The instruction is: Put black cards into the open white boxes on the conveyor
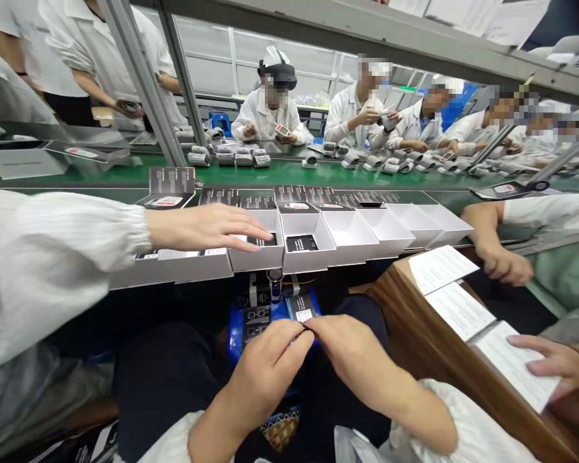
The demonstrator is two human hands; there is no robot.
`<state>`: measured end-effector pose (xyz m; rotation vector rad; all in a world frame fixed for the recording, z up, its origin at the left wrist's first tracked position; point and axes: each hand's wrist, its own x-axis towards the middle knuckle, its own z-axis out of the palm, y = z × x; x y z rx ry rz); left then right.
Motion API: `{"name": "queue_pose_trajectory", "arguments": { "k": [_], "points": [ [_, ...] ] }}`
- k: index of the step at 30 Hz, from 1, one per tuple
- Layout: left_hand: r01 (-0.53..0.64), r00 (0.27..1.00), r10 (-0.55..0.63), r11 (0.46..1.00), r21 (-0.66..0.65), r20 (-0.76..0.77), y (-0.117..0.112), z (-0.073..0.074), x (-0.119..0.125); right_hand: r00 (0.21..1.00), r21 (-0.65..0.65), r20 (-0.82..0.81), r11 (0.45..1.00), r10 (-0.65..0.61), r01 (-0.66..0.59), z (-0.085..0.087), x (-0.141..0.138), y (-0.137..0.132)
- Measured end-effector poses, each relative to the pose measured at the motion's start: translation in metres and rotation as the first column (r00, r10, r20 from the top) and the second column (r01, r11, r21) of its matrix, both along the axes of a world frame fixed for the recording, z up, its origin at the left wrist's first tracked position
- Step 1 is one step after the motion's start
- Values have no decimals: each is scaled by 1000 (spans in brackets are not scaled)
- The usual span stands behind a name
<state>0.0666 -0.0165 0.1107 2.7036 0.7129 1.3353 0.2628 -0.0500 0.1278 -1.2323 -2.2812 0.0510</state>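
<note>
My left hand (269, 363) and my right hand (348, 352) meet over my lap, fingertips pinched together on a small dark card with a white label (302, 314). Below them a blue tray (265, 314) holds more dark cards. Just ahead, a row of open white boxes (352, 233) lines the bench edge; one box (303, 243) has a black insert inside.
A co-worker's sleeved arm and hand (207, 226) reach from the left over the boxes. Another person's hands (504, 263) rest on the right beside a brown carton with paper leaflets (460, 308). Beyond, a green conveyor (289, 172) carries small devices; several workers in white sit opposite.
</note>
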Motion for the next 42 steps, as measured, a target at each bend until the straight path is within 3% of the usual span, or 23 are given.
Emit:
{"name": "queue_pose_trajectory", "arguments": {
  "k": [2, 3, 5, 8, 11, 13, 16, 19, 21, 24, 27, 32, 34, 38, 40, 42],
  "points": [
    [-103, 988, 102, 995, 1, 115, 5, 2, 0, 993, 264, -27, 958, -111, 114, 21, 24, 18],
    [-155, 980, 158, 987, -30, 125, 10, -6, -4, 978, 370, -52, 906, -200, 205, 29, 40, 33],
    [-206, 977, 210, 972, -117, 21, 24, -37, -18, 928, 475, -56, 808, -367, 348, 38, 74, 66],
    [-259, 935, 188, 941, -219, -301, 43, -102, -47, 884, 400, 159, 848, -439, 349, 31, 111, 100],
    [-381, 808, 151, 871, -310, -570, 47, -154, -68, 906, 388, 155, 867, -394, 311, 1, 106, 99],
    [-441, 733, 89, 816, -373, -674, 44, -169, -73, 948, 324, 130, 916, -291, 236, -30, 82, 87],
    [-486, 680, 21, 761, -430, -732, 41, -174, -70, 942, -1, 326, 997, -75, 79, -88, 36, 73],
    [-492, 665, 18, 763, -420, -746, 42, -175, -66, 862, -265, 505, 958, 38, 112, -137, 7, 71],
    [-480, 657, 25, 785, -392, -753, 42, -176, -66, 851, -343, 520, 931, 77, 125, -153, 2, 73],
    [-453, 682, 60, 817, -357, -729, 39, -175, -67, 864, -392, 495, 912, 98, 121, -152, 6, 74],
    [-400, 764, 119, 858, -321, -634, 35, -166, -69, 878, -419, 472, 896, 79, 144, -144, 11, 76],
    [-242, 898, 135, 946, -215, -419, 22, -127, -62, 916, -484, 392, 865, 82, 130, -122, 12, 76],
    [-160, 940, 102, 974, -159, -325, 16, -103, -49, 957, -503, 284, 860, 67, 89, -97, 11, 62],
    [15, 995, -21, 998, -56, -94, 6, -48, -6, 995, -500, -76, 860, 68, -97, -27, 9, 17],
    [75, 997, -75, 997, 3, 17, 5, -25, 16, 994, -374, -83, 922, 72, -98, 3, 16, 2],
    [77, 993, -81, 996, 44, 89, 8, -9, 33, 1000, -122, -21, 992, 6, -9, 26, 37, 2]
  ]
}}
